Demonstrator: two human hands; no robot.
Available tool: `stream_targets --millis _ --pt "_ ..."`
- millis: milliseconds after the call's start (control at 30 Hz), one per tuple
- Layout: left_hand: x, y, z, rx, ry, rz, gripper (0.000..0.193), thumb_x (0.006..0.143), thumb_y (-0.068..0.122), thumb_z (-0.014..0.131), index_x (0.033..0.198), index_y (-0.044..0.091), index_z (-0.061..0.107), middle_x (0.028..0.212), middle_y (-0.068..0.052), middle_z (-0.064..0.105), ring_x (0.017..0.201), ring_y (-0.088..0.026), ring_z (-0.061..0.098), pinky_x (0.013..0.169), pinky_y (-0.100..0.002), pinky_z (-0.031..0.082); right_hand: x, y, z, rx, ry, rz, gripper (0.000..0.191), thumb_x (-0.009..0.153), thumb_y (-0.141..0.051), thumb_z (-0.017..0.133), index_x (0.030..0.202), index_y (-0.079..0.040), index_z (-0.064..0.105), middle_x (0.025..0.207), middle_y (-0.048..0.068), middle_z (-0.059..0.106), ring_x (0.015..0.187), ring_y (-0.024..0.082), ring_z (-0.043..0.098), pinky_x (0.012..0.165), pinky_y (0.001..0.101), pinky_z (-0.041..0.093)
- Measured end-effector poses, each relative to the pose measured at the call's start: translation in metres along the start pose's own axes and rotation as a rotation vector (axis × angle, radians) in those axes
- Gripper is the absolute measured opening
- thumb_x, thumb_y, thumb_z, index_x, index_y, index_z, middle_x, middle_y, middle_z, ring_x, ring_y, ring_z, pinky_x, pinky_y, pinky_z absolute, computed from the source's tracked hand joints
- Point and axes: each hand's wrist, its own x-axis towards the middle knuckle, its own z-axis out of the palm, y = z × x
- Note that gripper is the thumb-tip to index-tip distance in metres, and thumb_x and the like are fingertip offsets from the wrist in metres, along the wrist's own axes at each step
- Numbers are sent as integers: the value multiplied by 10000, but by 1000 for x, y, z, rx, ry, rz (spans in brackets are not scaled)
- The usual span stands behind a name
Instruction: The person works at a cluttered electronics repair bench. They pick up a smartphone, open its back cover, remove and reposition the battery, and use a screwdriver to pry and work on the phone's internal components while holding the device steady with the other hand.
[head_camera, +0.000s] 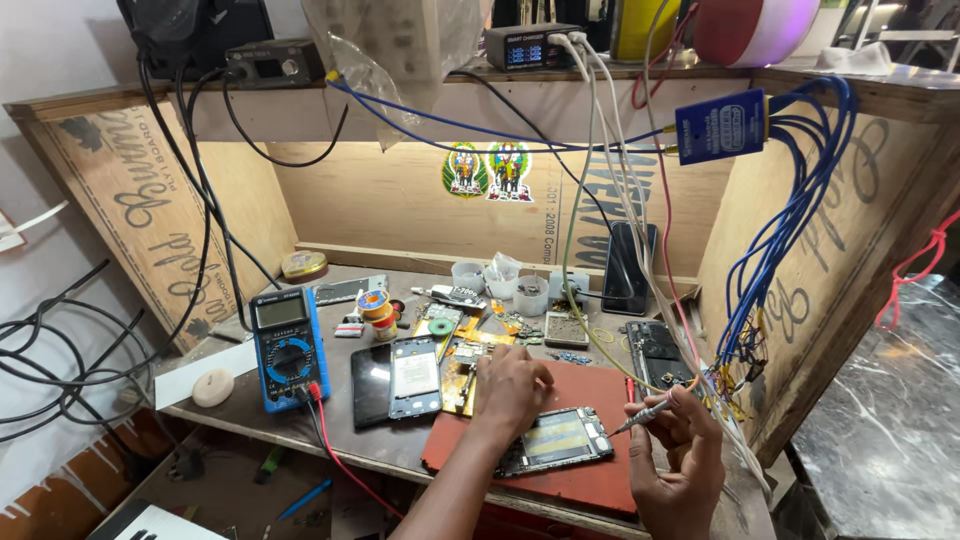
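We look into a plywood-walled bench (250, 405) strung with cables. On it lies a red mat (590, 395), our landmark. An opened phone (556, 440) rests on the mat's near half; our left hand (512, 388) presses down on its far edge, fingers curled. Over the mat's right edge, our right hand (680, 455) pinches a thin probe (643, 415), tip aimed at the phone. A blue multimeter (288, 347) stands well left of the mat.

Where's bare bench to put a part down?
Free: the red mat behind the opened phone, and bench front edge between multimeter and mat. Crowded: the bench middle behind the left hand, with boards and cups.
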Motion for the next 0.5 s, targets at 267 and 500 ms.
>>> stream_targets --millis 267,500 --pt "2 4 5 70 9 -15 108 874 184 727 909 220 823 1015 -14 651 1102 -220 549 956 -423 382 1 2 -3 -4 -9 22 694 844 157 611 1464 -21 357 1237 190 592 1120 263 703 939 366 604" --pt "-1 -1 7 44 33 -8 156 905 173 695 1006 215 806 1018 -35 645 1082 -227 554 946 -416 384 3 0 -3 -24 -10 32 686 846 153 614 1459 -21 362 1229 194 602 1121 262 703 937 367 606"
